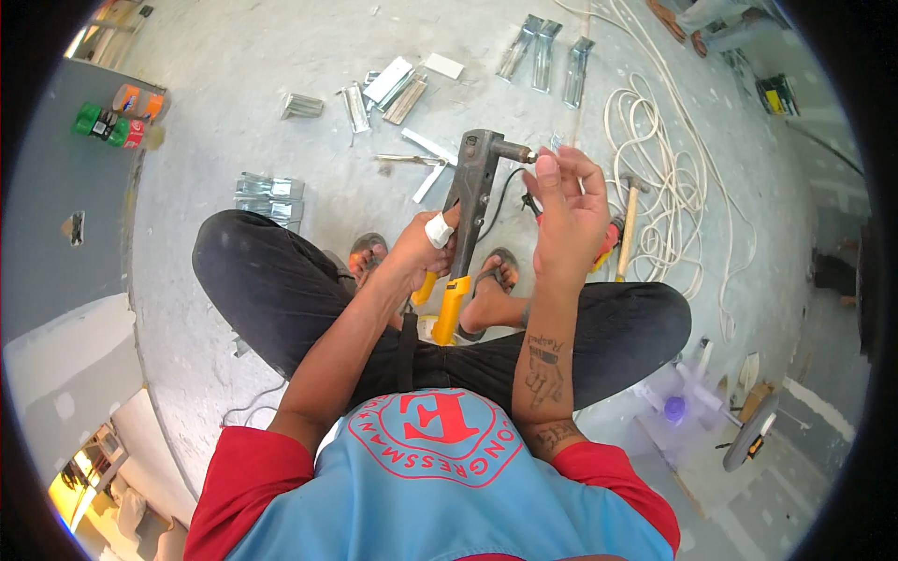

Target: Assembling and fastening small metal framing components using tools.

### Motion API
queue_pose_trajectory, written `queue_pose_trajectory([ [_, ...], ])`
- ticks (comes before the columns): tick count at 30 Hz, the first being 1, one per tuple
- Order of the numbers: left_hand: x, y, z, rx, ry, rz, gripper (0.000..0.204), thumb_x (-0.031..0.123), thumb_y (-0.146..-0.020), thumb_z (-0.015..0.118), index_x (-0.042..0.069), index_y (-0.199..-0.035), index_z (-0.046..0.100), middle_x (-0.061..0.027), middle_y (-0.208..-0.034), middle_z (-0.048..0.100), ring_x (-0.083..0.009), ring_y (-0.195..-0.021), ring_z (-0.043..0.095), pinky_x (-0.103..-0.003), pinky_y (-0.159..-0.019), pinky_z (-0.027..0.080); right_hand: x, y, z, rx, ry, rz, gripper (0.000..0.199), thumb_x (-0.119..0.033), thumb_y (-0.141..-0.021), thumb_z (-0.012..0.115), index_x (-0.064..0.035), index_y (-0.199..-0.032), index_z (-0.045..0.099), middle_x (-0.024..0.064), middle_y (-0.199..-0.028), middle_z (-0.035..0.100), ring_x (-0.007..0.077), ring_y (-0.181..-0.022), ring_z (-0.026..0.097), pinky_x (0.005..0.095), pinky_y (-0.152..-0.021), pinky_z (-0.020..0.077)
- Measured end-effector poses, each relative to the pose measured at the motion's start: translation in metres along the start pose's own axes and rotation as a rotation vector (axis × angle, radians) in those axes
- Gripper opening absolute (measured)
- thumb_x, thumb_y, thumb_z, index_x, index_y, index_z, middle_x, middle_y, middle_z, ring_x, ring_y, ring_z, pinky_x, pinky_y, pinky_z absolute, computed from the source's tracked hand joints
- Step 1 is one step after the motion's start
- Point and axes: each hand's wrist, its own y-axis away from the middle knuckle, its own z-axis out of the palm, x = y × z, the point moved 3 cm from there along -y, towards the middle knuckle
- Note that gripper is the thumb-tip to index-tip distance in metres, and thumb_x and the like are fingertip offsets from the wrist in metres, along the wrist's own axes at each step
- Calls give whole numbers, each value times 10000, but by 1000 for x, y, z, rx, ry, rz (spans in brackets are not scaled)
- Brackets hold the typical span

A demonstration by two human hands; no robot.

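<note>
I sit on a concrete floor with my knees spread, in black trousers. My left hand (pixel 426 248), with a white bandage on one finger, grips the handles of a grey hand riveter (pixel 474 178) that has yellow grip ends (pixel 449 309). The tool stands upright between my feet, its nose pointing right. My right hand (pixel 569 210) is raised at that nose, fingertips pinched at the tip; whatever small piece they hold is too small to make out.
Several short metal channel pieces (pixel 544 51) lie on the floor ahead, more of them (pixel 271 192) at the left. A coiled white cable (pixel 664 178) and a wooden-handled hammer (pixel 627 224) lie to the right. Drink bottles (pixel 117 117) sit far left. Another person's feet (pixel 678 23) show top right.
</note>
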Motion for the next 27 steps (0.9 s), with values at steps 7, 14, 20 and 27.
queue_pose_trajectory([
  [7,21,8,15,195,252,151,440,477,-831,680,93,-666,543,14,-526,465,-53,-387,383,-240,-361,285,32,84,5,-478,735,228,246,-227,-883,660,-40,-983,536,11,-743,550,112,-655,551,263,-563,451],
  [14,48,5,-15,262,-383,195,469,487,-779,723,61,-652,573,14,-530,469,-86,-428,421,-259,-393,284,3,70,-25,-422,269,644,169,-164,-881,637,-27,-929,549,-15,-647,531,44,-507,484,211,-463,380],
  [20,52,4,-4,122,-375,320,510,485,-787,727,36,-600,572,-4,-485,475,-82,-379,425,-245,-363,300,-37,62,-25,-429,211,623,131,-117,-886,621,-15,-908,542,10,-649,559,61,-538,527,221,-492,407],
  [27,33,-9,1,-89,-180,458,530,481,-869,629,-8,-1065,563,-71,-871,583,-124,-741,568,-276,-691,466,-11,66,-10,-318,290,481,184,-189,-928,581,-7,-929,550,65,-652,572,119,-562,591,268,-500,431],
])
